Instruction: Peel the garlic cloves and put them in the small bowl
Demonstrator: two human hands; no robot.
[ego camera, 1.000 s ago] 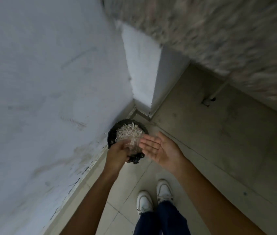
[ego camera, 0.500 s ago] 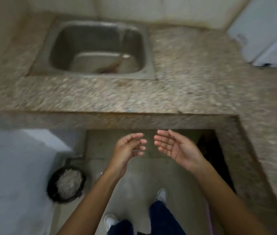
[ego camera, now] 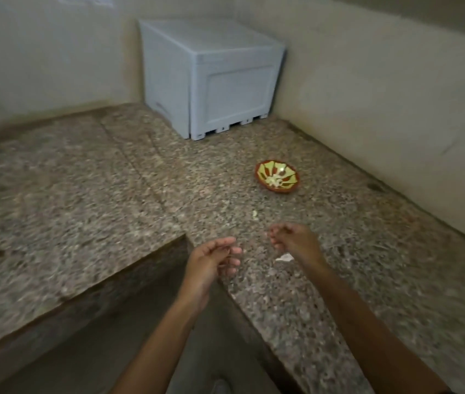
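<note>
Two hands hang in the air at the inner corner of an L-shaped granite counter (ego camera: 89,200); the left hand (ego camera: 211,261) is over the counter's front edge, fingers loosely curled and holding nothing; the right hand (ego camera: 296,241) is over the stone, fingers also loosely curled, nothing visible in them; the small bowl (ego camera: 278,180) sits well beyond the right hand, near the back wall, pale pieces inside; one pale bit (ego camera: 254,214) lies between bowl and hands; a white scrap (ego camera: 284,257) lies beside the right wrist; a grey box (ego camera: 225,89) fills the far corner.

Speckled polished-stone counter (ego camera: 83,194); glossy glazed bowl (ego camera: 277,177); matt plastic box (ego camera: 211,81)
</note>
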